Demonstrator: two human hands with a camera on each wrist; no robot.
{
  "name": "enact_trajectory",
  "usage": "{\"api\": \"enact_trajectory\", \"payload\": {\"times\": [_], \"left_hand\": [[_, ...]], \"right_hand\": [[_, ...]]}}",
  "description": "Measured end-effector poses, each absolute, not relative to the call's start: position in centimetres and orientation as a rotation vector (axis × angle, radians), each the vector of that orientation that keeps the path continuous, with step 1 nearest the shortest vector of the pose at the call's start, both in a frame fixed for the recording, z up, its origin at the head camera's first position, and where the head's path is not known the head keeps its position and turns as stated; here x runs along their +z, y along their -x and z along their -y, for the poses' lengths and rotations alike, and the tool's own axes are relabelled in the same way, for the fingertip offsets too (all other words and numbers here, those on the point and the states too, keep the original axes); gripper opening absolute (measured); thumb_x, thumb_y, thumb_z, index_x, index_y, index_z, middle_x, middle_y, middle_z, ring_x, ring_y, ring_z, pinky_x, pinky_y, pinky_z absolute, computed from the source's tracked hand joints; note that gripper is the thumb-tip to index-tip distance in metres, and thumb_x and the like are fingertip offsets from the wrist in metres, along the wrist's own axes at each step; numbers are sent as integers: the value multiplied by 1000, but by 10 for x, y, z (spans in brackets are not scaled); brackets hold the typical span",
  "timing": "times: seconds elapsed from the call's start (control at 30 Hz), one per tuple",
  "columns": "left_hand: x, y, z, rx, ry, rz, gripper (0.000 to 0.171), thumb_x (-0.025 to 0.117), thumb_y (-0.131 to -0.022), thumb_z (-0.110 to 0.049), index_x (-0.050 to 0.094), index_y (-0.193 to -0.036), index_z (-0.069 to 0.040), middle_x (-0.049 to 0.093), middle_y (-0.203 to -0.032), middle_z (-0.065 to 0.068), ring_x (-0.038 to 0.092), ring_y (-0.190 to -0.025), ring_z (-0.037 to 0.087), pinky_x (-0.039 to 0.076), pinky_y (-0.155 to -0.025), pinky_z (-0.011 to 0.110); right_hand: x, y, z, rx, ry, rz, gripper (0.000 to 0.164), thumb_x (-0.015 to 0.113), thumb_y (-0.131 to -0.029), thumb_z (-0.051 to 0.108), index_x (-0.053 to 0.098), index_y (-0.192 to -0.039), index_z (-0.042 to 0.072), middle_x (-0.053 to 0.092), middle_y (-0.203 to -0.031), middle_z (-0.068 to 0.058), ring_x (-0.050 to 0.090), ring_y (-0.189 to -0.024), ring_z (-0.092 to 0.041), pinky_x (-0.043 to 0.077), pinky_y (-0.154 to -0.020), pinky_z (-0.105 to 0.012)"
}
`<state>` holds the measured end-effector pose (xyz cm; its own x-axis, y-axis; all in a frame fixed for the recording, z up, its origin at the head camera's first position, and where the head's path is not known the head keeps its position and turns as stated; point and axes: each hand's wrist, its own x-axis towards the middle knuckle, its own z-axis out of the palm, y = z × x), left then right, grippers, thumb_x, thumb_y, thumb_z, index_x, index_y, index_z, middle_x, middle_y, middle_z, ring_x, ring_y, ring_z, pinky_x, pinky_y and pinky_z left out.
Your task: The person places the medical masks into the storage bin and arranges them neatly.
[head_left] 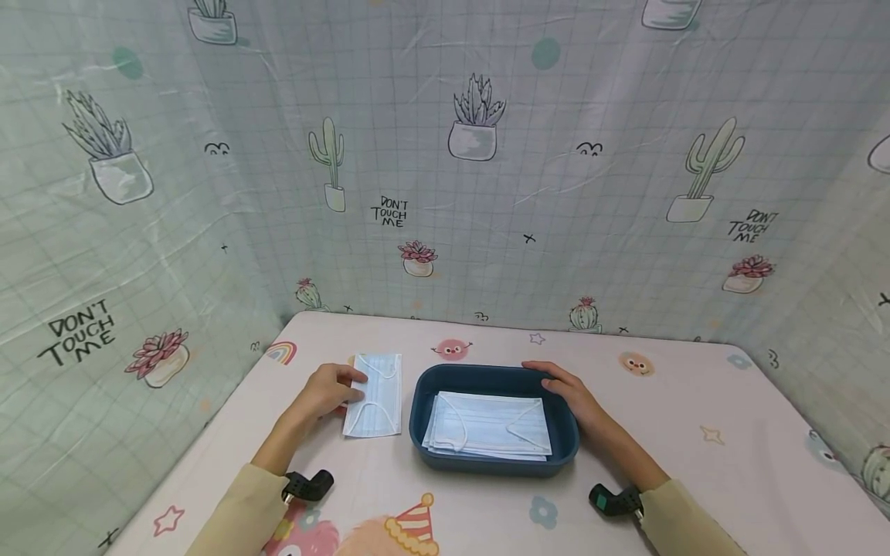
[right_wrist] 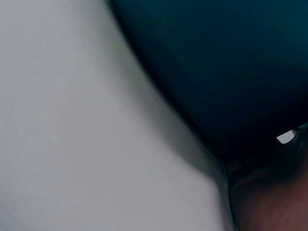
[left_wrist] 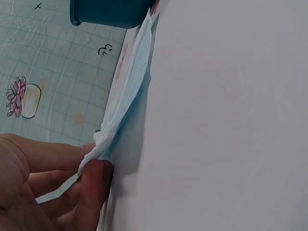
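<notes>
A pale blue face mask (head_left: 382, 394) with white ear loops is held at its left edge by my left hand (head_left: 330, 391). In the left wrist view, thumb and fingers (left_wrist: 91, 185) pinch the edge of the mask (left_wrist: 129, 94), which slants away from them close over the table. Just right of it stands a dark blue plastic bin (head_left: 487, 466) with rounded corners. Several masks (head_left: 490, 423) lie stacked flat inside. My right hand (head_left: 579, 400) grips the bin's far right corner, the fingers over its rim. The bin wall (right_wrist: 216, 67) fills much of the right wrist view.
The white tablecloth (head_left: 695, 494) carries printed cartoon figures, stars and flowers. A grid-patterned curtain (head_left: 487, 208) with cactus drawings encloses the table's back and sides. A black device (head_left: 309, 486) is strapped to my left wrist, and another (head_left: 615, 500) to my right.
</notes>
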<state>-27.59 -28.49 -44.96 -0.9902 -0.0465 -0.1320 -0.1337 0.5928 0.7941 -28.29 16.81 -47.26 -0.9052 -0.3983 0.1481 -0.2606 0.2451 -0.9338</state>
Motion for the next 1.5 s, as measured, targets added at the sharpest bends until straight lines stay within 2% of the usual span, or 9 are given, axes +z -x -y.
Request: {"api": "enact_trajectory", "payload": {"times": [0.17, 0.23, 0.43, 0.5, 0.57, 0.67, 0.8, 0.9, 1.5], "left_hand": [[-451, 275, 285, 1359, 156, -2726, 31, 75, -87, -3, 74, -118, -2, 58, -101, 13, 56, -86, 23, 54, -58, 28], [-451, 275, 285, 1351, 151, -2734, 30, 75, -88, -4, 74, -118, -2, 57, -101, 13, 55, -87, 23, 54, -58, 28], [-453, 275, 284, 1344, 132, -2751, 26, 73, -90, -6, 75, -116, -3, 57, -102, 14, 54, -91, 25, 53, -60, 28], [-454, 276, 284, 1341, 122, -2757, 26, 73, -91, -7, 75, -116, -4, 57, -102, 13, 54, -91, 25, 53, -60, 28], [-455, 276, 285, 1337, 109, -2765, 25, 72, -91, -7, 75, -116, -4, 57, -102, 13, 54, -90, 24, 52, -60, 28], [-456, 278, 285, 1335, 91, -2776, 25, 73, -90, -6, 75, -115, -3, 57, -101, 13, 54, -88, 24, 52, -59, 29], [-457, 279, 285, 1335, 91, -2781, 26, 73, -89, -3, 75, -115, -3, 58, -100, 13, 54, -87, 23, 52, -59, 29], [-458, 279, 284, 1333, 102, -2778, 26, 73, -90, -4, 74, -116, -4, 58, -101, 13, 54, -88, 24, 52, -59, 28], [-461, 279, 285, 1337, 116, -2782, 25, 71, -92, -6, 74, -116, -4, 59, -105, 15, 55, -88, 24, 52, -59, 28]], "right_hand": [[-473, 283, -168, -1756, 629, -2368, 45, 39, -109, 16, 51, -151, 9, 45, -161, -16, 43, -131, 13, 29, -121, -35], [-472, 283, -168, -1758, 628, -2367, 45, 39, -108, 15, 51, -151, 9, 45, -161, -16, 44, -131, 13, 30, -120, -31], [-473, 282, -167, -1760, 619, -2369, 45, 38, -108, 13, 50, -151, 8, 45, -161, -16, 45, -130, 13, 27, -123, -48], [-473, 282, -167, -1761, 618, -2368, 45, 38, -108, 14, 50, -151, 8, 44, -161, -16, 44, -130, 13, 26, -124, -48], [-473, 282, -167, -1760, 619, -2369, 45, 38, -108, 14, 51, -151, 8, 44, -161, -16, 43, -130, 13, 27, -124, -43], [-472, 283, -168, -1762, 626, -2365, 45, 39, -108, 15, 51, -151, 8, 44, -161, -16, 43, -131, 13, 29, -120, -29], [-473, 284, -168, -1773, 638, -2353, 45, 39, -109, 15, 50, -151, 8, 44, -161, -18, 44, -130, 14, 31, -111, -13], [-474, 284, -168, -1784, 659, -2350, 45, 39, -108, 14, 50, -151, 7, 43, -161, -19, 43, -131, 15, 30, -107, -7], [-475, 282, -168, -1796, 650, -2343, 45, 39, -108, 14, 50, -151, 5, 42, -162, -20, 42, -130, 17, 29, -106, -4]]}}
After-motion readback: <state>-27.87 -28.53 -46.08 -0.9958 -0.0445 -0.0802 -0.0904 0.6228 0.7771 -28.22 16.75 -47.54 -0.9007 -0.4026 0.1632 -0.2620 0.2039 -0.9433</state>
